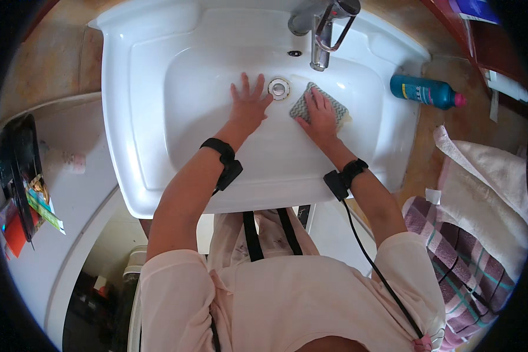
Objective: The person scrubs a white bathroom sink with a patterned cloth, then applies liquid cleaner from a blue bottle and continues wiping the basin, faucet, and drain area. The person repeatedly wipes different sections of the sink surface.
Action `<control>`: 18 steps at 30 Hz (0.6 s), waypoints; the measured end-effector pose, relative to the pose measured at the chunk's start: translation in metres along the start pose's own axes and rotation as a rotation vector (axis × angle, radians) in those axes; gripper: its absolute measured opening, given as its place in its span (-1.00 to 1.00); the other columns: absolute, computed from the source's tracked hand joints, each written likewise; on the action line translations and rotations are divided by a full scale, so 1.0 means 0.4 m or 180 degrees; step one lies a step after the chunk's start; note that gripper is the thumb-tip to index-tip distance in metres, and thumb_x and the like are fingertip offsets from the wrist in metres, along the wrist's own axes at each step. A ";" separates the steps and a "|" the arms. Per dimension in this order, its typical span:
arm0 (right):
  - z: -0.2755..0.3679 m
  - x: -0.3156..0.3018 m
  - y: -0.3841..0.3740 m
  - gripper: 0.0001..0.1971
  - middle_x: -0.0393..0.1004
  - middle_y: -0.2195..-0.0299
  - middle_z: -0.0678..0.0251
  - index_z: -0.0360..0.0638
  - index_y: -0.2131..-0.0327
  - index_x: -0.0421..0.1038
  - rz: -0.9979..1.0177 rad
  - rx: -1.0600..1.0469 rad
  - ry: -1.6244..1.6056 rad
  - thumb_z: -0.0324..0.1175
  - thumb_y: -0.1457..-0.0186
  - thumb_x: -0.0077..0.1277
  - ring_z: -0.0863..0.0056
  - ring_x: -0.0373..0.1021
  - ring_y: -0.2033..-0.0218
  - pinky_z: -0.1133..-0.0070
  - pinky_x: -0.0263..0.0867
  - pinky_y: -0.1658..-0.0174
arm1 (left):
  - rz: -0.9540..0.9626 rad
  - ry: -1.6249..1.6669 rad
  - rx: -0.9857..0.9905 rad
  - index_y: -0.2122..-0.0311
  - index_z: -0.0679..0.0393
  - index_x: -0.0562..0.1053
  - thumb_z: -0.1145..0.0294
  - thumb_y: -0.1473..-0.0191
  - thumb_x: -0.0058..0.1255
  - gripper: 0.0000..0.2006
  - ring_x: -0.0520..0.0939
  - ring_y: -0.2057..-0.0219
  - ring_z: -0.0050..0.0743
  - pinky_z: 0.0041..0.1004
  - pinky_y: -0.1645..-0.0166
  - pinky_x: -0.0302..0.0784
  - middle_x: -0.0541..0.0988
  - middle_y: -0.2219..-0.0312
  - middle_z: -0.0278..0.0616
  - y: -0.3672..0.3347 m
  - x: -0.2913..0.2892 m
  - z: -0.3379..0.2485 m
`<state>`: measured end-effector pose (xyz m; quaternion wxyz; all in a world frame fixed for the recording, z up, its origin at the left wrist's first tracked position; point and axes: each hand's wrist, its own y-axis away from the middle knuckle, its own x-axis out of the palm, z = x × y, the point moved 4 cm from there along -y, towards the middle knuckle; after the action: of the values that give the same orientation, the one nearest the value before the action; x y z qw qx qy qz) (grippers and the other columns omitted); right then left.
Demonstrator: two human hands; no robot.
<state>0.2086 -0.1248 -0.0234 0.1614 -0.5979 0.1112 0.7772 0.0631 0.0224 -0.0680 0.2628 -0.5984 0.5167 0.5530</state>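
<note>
Inside a white sink (141,117), my right hand (321,117) lies over a grey-and-white zigzag-patterned cleaning cloth (338,108), pressing it against the basin floor right of the drain. Yellowish wet marks show beside the cloth. My left hand (249,110) is spread with its fingers apart over the basin just left of the round drain (278,88), holding nothing. Each wrist wears a black strap with a small box, and a cable runs from the right one.
A chrome faucet (322,35) rises at the sink's back. On the right rim lies a teal bottle (422,92) with a pink cap. Towels (481,193) hang at the right. At the left, a ledge (76,170) holds a black holder (20,158) with small packets.
</note>
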 end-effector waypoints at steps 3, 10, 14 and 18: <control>-0.030 0.032 -0.014 -0.48 0.36 -0.06 0.13 -0.21 -0.01 0.39 0.0129 0.0026 -0.0063 -0.47 0.11 0.21 0.10 0.30 -0.04 0.29 0.26 -0.09 | -0.0047 0.0078 -0.0030 -0.15 -0.15 0.33 -0.01 0.19 0.34 -0.27 -0.13 -0.33 0.50 0.52 -0.15 0.08 -0.09 -0.37 -0.05 -0.003 0.000 0.000; 0.003 0.045 -0.014 -0.57 0.33 -0.10 0.18 -0.25 0.08 0.42 0.0569 -0.0710 -0.0977 -0.66 0.13 -0.02 0.14 0.25 -0.12 0.34 0.23 -0.17 | 0.0111 -0.0175 -0.0117 -0.30 -0.12 0.16 -0.12 0.20 0.30 -0.06 -0.13 -0.40 0.04 0.44 -0.24 -0.03 -0.10 -0.39 -0.22 0.019 -0.005 0.063; 0.051 0.018 -0.046 -0.59 0.30 -0.13 0.30 -0.19 0.05 0.43 0.0620 -0.0848 -0.0159 -0.58 0.06 0.01 0.25 0.19 -0.18 0.22 0.09 -0.25 | -0.0029 -0.0157 -0.0025 -0.35 -0.16 0.09 -0.17 0.16 0.24 -0.03 -0.18 -0.41 0.01 0.43 -0.25 -0.08 -0.12 -0.40 -0.26 0.035 -0.004 0.070; 0.032 0.028 -0.112 -0.64 0.30 -0.10 0.37 -0.13 0.05 0.45 0.0933 -0.1249 0.0570 -0.48 -0.01 0.00 0.34 0.21 -0.13 0.22 0.13 -0.20 | 0.0082 -0.0108 -0.0060 -0.35 -0.15 0.08 -0.18 0.14 0.22 -0.04 -0.21 -0.41 0.00 0.44 -0.25 -0.10 -0.13 -0.40 -0.26 0.031 -0.001 0.065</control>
<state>0.2117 -0.0775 -0.0299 -0.0824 -0.6617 0.0576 0.7430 0.0420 0.0415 -0.0709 0.2587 -0.5847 0.5146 0.5713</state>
